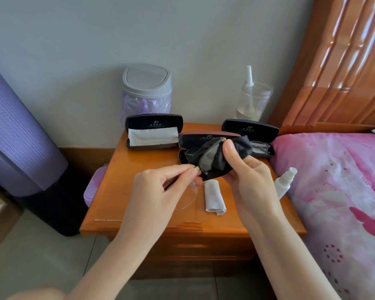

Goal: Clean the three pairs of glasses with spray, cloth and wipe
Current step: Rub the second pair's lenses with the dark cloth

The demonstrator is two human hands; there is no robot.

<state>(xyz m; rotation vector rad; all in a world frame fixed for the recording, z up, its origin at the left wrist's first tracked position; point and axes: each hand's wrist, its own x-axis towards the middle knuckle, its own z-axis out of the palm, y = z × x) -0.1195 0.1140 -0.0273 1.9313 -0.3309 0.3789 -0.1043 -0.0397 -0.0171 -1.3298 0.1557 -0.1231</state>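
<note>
My left hand (pixel 160 187) pinches a pair of thin rimless glasses (pixel 189 194) by the frame, its clear lens hanging below my fingers. My right hand (pixel 245 176) grips a black cloth (pixel 221 156) wrapped round the other lens, thumb pressed on top. Behind them, the middle case (pixel 204 138) holds a second pair of glasses (pixel 191 153). A third, dark-framed pair (pixel 260 147) lies in the right case (pixel 250 128). The left case (pixel 154 121) is open with a white cloth (pixel 153 136) inside. A small white spray bottle (pixel 285 182) stands at the table's right edge.
A folded pale cloth (pixel 214 198) lies on the wooden bedside table (pixel 121 213). A grey-lidded bin (pixel 147 89) and a clear jar with a nozzle (pixel 252 100) stand at the back. A lilac box (pixel 93 185) sits at the left; the pink bed (pixel 344 191) lies right.
</note>
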